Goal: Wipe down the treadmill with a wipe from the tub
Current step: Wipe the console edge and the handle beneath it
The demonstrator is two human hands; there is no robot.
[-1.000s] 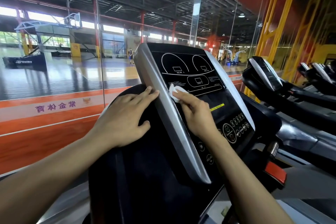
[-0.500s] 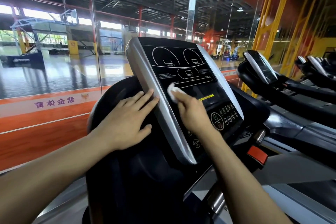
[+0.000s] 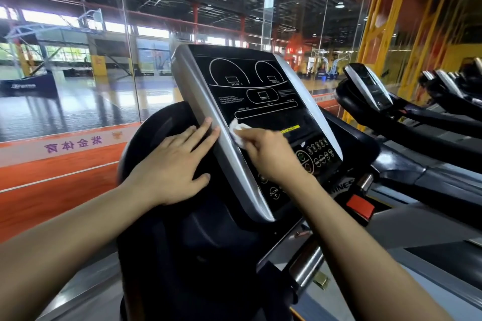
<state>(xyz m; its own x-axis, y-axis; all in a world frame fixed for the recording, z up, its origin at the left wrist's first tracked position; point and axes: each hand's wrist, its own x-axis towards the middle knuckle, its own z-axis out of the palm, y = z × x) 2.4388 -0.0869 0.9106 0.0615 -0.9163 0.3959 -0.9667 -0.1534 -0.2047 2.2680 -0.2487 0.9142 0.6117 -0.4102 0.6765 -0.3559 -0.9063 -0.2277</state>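
Observation:
The treadmill console (image 3: 260, 91) fills the middle: a black display panel with white outlines, framed by silver side rails. My right hand (image 3: 268, 154) presses a small crumpled white wipe (image 3: 238, 131) against the panel's left part, just inside the left silver rail. My left hand (image 3: 177, 164) lies flat with straight fingers on the black back housing, its fingertips touching the left silver rail (image 3: 208, 122). The tub is not in view.
A red stop key (image 3: 361, 206) sits below the console at the right. More treadmills (image 3: 370, 91) stand in a row to the right. A glass wall (image 3: 130, 47) runs just behind the console, with a sports hall beyond. Yellow steel posts (image 3: 375, 21) rise at the right.
My right hand has slid the wipe slightly down the panel along the left rail. My left hand stays on the housing. The camera has shifted, so the console sits lower and nearer.

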